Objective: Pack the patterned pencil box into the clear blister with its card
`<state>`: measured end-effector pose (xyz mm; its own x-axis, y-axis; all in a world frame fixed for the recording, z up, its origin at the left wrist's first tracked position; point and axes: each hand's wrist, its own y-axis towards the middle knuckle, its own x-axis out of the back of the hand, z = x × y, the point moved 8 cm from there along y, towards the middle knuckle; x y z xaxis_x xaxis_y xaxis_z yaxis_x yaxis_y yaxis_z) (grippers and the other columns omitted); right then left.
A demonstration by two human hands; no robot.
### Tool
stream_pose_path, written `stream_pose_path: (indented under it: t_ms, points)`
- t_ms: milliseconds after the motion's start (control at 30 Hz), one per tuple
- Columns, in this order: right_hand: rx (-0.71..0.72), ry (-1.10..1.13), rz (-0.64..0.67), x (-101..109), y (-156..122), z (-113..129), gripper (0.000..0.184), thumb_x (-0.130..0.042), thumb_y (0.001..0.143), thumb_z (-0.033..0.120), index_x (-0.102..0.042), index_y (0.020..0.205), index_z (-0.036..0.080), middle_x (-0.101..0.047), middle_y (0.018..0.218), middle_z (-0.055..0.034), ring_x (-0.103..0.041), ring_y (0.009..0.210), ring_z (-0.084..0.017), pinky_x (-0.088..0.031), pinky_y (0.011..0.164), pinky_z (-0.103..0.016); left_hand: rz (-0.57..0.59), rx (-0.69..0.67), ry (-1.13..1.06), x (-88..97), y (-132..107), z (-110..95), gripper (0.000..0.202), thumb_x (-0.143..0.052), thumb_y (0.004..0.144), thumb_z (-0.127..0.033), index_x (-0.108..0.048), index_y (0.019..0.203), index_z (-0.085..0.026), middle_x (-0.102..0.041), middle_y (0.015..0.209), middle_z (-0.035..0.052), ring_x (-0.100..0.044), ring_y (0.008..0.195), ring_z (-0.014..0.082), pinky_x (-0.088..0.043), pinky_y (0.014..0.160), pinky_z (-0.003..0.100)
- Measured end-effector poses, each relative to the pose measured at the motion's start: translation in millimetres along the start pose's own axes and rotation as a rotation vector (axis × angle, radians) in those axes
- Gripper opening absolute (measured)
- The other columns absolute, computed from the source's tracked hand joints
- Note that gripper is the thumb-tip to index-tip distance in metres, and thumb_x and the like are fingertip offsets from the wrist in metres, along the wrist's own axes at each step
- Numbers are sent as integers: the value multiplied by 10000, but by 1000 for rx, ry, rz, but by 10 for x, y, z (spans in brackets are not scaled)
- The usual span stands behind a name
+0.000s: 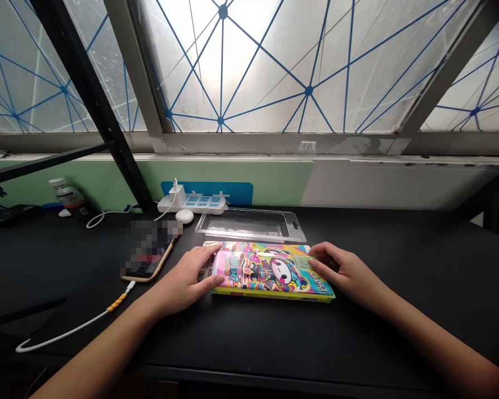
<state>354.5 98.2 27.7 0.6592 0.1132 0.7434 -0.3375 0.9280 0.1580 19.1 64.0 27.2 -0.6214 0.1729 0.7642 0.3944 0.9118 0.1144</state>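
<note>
A brightly coloured pencil box [270, 272] lies flat on the black desk in front of me. Its lid carries a cartoon figure and the word "SPORT", and its front side is yellow-green. A printed card or back panel shows along its far and left edges. My left hand [191, 277] grips the left end, thumb near the front corner and fingers over the far side. At the right end, my right hand [341, 270] has its fingers curled, with thumb and fingertips on the lid's edge. Just behind the box is an empty clear plastic package shell [249, 224].
Left of the box lies a phone [149, 252] with a white charging cable [66, 333]. Farther back are a white power strip [203, 204], a round white object [184, 216] and a tilted bottle [69, 194]. A small clear cup [307, 147] stands on the windowsill.
</note>
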Motion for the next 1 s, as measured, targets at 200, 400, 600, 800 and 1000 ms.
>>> stream_pose_path:
  t_ms: [200,400,600,800,1000]
  points:
    - [214,-223,-126,51,37,234,263,-494,1005,465,-653,988,256,-658,992,-96,-643,881,-262,-536,774,-423,19,-12,10,-21,-39,11,998,-827,779,-524,-313,1597,-272,-474,1546,144,-454,1424,364,-377,1188,519]
    - [423,-472,-20,-338,145,844,266,-524,1010,392,-669,1129,204,-709,1133,-147,-660,1024,-327,-519,862,-492,-28,-26,-60,-7,-32,-14,1040,-849,769,-450,-261,1609,-273,-538,1491,144,-517,1389,335,-408,1170,479]
    - [460,-518,-43,-759,396,1281,213,-524,1020,284,-692,1021,153,-704,939,-117,-655,880,-272,-536,798,-409,-25,-13,-77,-23,-36,3,1124,-862,756,-446,-184,1631,-251,-588,1452,146,-549,1371,323,-412,1162,462]
    - [468,-595,-132,-817,414,1343,229,-469,1020,176,-652,885,147,-652,852,-117,-600,803,-272,-522,731,-404,-17,11,-63,-20,-63,17,1172,-839,778,-464,-82,1653,-279,-572,1483,141,-552,1375,323,-413,1159,472]
    - [532,-644,-258,-700,343,1457,232,-410,971,47,-630,983,122,-630,914,-154,-544,834,-291,-520,718,-416,-39,-12,-55,-4,-38,-46,1120,-825,796,-484,-133,1652,-280,-565,1500,125,-564,1358,317,-429,1152,461]
